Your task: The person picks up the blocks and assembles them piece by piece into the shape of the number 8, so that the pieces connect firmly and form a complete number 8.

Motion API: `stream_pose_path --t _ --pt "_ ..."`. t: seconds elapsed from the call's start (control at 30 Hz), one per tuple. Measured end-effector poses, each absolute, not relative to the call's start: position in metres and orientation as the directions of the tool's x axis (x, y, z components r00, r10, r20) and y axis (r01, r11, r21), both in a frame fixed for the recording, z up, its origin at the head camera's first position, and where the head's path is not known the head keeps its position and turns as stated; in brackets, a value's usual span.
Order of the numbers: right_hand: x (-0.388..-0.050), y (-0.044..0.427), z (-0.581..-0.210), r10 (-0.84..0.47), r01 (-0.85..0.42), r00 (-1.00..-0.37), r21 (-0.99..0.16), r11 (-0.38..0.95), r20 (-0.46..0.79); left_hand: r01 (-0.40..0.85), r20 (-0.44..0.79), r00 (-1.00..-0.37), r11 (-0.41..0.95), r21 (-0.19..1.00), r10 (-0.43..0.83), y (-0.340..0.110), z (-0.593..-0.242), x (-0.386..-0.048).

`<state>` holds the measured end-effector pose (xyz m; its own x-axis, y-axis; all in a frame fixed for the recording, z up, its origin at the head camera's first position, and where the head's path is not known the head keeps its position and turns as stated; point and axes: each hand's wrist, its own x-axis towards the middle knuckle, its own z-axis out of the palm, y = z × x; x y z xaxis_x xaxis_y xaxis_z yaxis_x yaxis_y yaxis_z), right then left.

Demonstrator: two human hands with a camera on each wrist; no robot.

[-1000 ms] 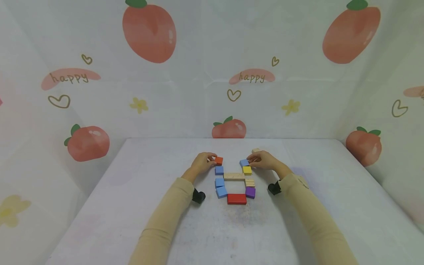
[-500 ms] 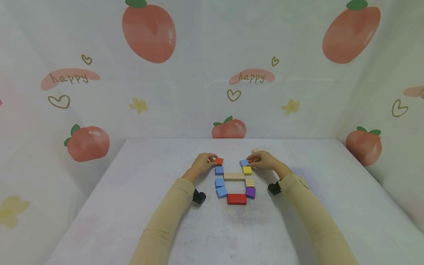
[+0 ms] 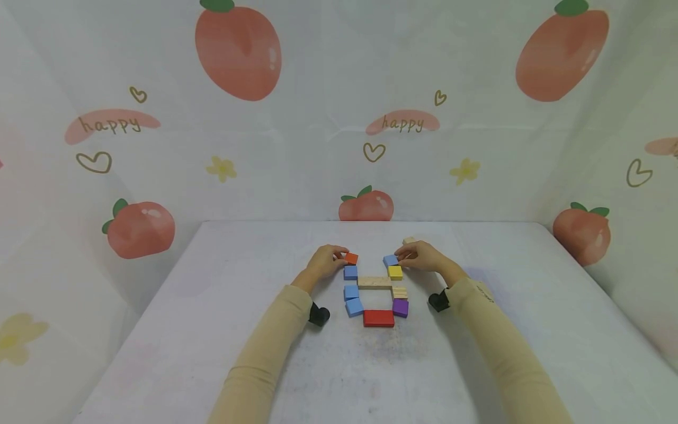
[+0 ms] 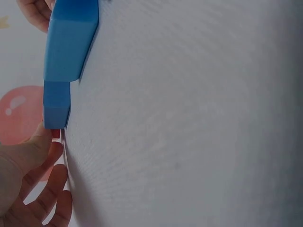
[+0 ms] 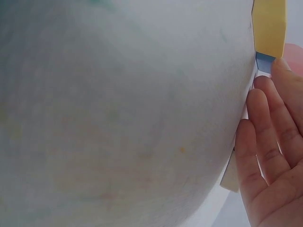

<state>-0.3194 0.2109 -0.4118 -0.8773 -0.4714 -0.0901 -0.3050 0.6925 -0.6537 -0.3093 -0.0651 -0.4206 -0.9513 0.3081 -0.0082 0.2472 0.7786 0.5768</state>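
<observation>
My left hand [image 3: 326,261] pinches a small orange-red block [image 3: 351,258] at the far left end of a block outline. In the left wrist view only a sliver of this block shows behind a blue block [image 4: 56,106]. Across from it, the thumb and fingers of my right hand [image 3: 422,257] pinch a light blue block [image 3: 391,260], set slightly askew. A yellow block [image 3: 395,272] lies just nearer than that one; in the right wrist view it partly covers the blue block [image 5: 265,62]. Another blue block [image 3: 351,272] sits just below the orange-red one.
A long wooden block [image 3: 374,283] bridges the two sides. Nearer are two light blue blocks, a ridged wooden block [image 3: 399,292], a purple block [image 3: 400,308] and a long red block [image 3: 378,318]. One plain wooden block [image 3: 409,241] lies beyond my right hand on the white table [image 3: 339,377].
The orange-red block has shifted very slightly right and nearer, with my left hand following it. My right hand and the other blocks have stayed in place.
</observation>
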Motion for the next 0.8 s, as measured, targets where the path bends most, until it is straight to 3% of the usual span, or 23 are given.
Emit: stream_pose_path --t 0.8 --pt "-0.3181 0.2111 -0.4116 -0.480 -0.316 -0.873 -0.655 0.686 -0.081 0.197 -0.066 -0.950 0.752 0.630 0.304 -0.0686 -0.4252 -0.3127"
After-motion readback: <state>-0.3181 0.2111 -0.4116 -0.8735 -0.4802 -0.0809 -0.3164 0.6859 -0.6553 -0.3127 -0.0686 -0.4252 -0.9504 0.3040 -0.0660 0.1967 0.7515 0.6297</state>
